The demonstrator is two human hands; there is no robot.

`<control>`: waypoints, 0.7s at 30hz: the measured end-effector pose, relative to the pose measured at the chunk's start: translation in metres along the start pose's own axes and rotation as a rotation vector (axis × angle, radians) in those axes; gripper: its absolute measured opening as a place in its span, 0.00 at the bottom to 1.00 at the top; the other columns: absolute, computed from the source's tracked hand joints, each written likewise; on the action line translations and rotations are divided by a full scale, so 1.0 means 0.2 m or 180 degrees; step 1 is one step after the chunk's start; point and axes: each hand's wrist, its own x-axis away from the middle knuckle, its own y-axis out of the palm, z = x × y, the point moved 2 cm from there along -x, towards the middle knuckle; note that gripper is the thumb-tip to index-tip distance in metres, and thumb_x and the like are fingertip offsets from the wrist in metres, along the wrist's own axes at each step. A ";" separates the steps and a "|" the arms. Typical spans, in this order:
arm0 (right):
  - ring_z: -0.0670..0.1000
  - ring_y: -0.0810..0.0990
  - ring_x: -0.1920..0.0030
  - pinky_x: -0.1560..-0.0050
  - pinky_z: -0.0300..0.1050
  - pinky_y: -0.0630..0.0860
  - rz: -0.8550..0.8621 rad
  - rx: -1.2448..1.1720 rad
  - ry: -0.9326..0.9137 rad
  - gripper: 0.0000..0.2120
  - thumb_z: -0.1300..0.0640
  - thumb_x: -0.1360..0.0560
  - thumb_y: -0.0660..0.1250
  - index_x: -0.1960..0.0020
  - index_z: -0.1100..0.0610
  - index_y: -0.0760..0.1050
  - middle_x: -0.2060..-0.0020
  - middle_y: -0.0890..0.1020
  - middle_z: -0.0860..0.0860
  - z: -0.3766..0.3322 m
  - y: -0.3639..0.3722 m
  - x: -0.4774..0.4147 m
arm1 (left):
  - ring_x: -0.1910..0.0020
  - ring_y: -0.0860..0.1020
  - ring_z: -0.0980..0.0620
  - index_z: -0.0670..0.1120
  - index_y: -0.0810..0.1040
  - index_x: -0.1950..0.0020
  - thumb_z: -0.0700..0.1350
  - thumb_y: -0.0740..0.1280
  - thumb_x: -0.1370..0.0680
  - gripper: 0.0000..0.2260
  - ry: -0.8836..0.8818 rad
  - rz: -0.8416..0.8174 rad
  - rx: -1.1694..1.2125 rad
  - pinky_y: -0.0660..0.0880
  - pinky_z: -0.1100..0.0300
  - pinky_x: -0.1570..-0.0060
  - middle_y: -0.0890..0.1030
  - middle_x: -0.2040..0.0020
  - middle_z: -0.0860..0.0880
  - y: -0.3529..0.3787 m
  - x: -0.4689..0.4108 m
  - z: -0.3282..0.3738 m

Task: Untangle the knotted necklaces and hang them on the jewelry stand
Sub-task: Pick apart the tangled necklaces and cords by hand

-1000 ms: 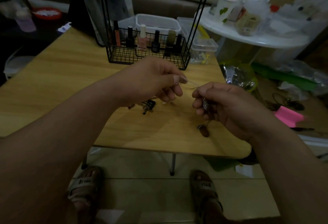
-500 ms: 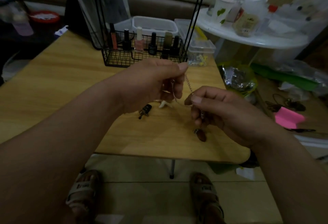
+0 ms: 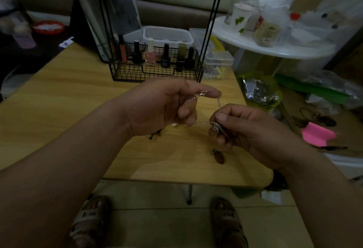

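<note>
I have the silver chain [image 3: 204, 122] strung between both hands above the near edge of the wooden counter [image 3: 68, 98], and the step in hand, as I judge it, is working a snarl loose. My left hand [image 3: 167, 108] is curled nearly closed, thumb and forefinger pinching the chain up by what looks like the clasp [image 3: 202, 93], with a lower finger hooking a second strand. My right hand [image 3: 245, 127] is also nearly closed, fingertips pressed on a small bunched clump of links [image 3: 215, 126], probably the knot, though it is too small and dim for me to trace which strand crosses which. A brown pendant [image 3: 219, 156] hangs below that hand, just above or on the counter; I cannot tell which. To do this well I would slacken the stretch between the hands rather than pull, since tension likely tightens the clump, then roll the knot between the fingertips to open a loop and feed the clasp end back through it. Another small dark piece of jewelry [image 3: 155, 134] lies on the counter under my left wrist. The jewelry stand [image 3: 211, 21], thin black rods rising from the wire basket [image 3: 157, 70] of nail polish bottles [image 3: 150, 55], stands at the counter's far side, well apart from the hands, with nothing visibly hung on the part I can see.
</note>
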 end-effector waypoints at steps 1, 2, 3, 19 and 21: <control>0.50 0.79 0.64 0.65 0.40 0.74 -0.0029 -0.0084 0.0010 0.11 0.53 0.24 0.68 0.48 0.60 0.80 0.57 0.84 0.56 0.00 0.00 0.00 | 0.66 0.74 0.49 0.41 0.82 0.34 0.42 0.57 0.16 0.17 0.0014 0.0008 0.0004 0.75 0.58 0.61 0.70 0.70 0.48 0.00 0.00 0.00; 0.50 0.78 0.64 0.66 0.39 0.73 -0.0070 -0.0206 0.0025 0.10 0.54 0.25 0.68 0.49 0.60 0.80 0.58 0.84 0.56 0.00 0.00 0.00 | 0.66 0.74 0.50 0.41 0.82 0.34 0.40 0.58 0.16 0.16 0.0024 0.0035 0.0010 0.75 0.58 0.61 0.72 0.69 0.48 0.00 -0.01 -0.01; 0.49 0.77 0.65 0.67 0.38 0.72 -0.0120 -0.0366 0.0034 0.08 0.56 0.25 0.69 0.49 0.59 0.81 0.58 0.84 0.57 -0.01 0.00 0.00 | 0.65 0.75 0.51 0.41 0.82 0.34 0.40 0.60 0.16 0.15 0.0030 0.0084 -0.0008 0.75 0.58 0.61 0.75 0.67 0.48 0.00 -0.01 -0.01; 0.48 0.83 0.62 0.63 0.40 0.80 0.0850 -0.1007 -0.0114 0.07 0.65 0.25 0.71 0.48 0.59 0.81 0.62 0.84 0.52 0.01 0.04 -0.07 | 0.58 0.85 0.54 0.50 0.80 0.50 0.55 0.72 0.21 0.10 0.0233 0.0849 -0.1976 0.83 0.54 0.55 0.86 0.58 0.50 0.11 -0.04 -0.13; 0.48 0.83 0.61 0.62 0.41 0.80 0.0857 -0.0874 -0.0161 0.05 0.65 0.23 0.70 0.49 0.58 0.81 0.61 0.85 0.53 0.00 0.05 -0.07 | 0.59 0.85 0.54 0.48 0.80 0.50 0.51 0.72 0.20 0.07 0.0301 0.0824 -0.2016 0.81 0.56 0.57 0.86 0.59 0.50 0.11 -0.04 -0.14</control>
